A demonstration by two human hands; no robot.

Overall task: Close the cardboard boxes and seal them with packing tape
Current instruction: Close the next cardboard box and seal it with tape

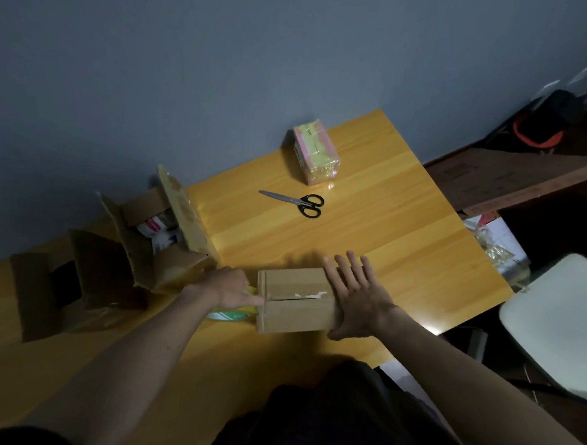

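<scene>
Black scissors (298,203) lie beyond the flat-pressed cardboard box (295,300).

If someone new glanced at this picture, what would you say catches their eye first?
Probably the two hands on the small cardboard box at the near edge of the yellow table: the right hand lies flat on top, while the left hand holds a tape roll against its end. Further back lie black-handled scissors and a pink-and-yellow wrapped box.

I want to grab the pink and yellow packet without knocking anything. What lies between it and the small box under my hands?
In the head view, only the scissors lie between the packet and the small box; the rest is bare tabletop.
</scene>
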